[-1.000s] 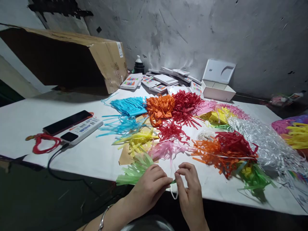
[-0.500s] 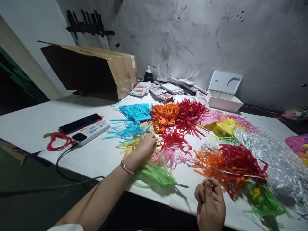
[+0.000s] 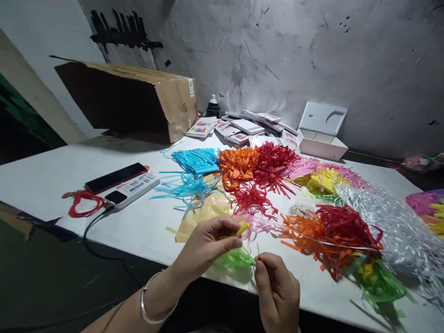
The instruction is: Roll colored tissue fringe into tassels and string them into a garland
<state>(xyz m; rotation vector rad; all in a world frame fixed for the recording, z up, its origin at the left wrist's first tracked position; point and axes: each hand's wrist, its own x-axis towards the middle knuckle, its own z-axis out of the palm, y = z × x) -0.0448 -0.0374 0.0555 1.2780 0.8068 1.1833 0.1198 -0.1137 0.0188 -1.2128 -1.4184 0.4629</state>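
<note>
Now holds the left hand (image 3: 208,244) at lower centre, drawn back from its reach over the tan sheet (image 3: 205,207) half a second ago, thumb and fingers closed on a yellow tassel (image 3: 244,228). Leaves more of that sheet exposed than before. Also has the right hand (image 3: 279,287) close by, instead of well apart toward the lower right, pinching a thin dark strand (image 3: 258,251) upright between thumb and fingers; cannot tell its material. Keeps a green tassel (image 3: 239,259) beneath the left hand, tip right at the right fingertips; cannot tell touching from just beside.

Hides most of the yellow tassel and part of the green one behind the left hand. Has a pink tassel (image 3: 258,225) just beyond the fingers, then a red tassel (image 3: 255,199) farther up. Faces orange and red tassels (image 3: 338,229) right of centre, beside silver strips (image 3: 385,217). Has a phone (image 3: 116,177) and a white device (image 3: 135,188) at left, a cardboard box (image 3: 176,104) at upper left, flat printed boxes (image 3: 248,126) at upper centre.
</note>
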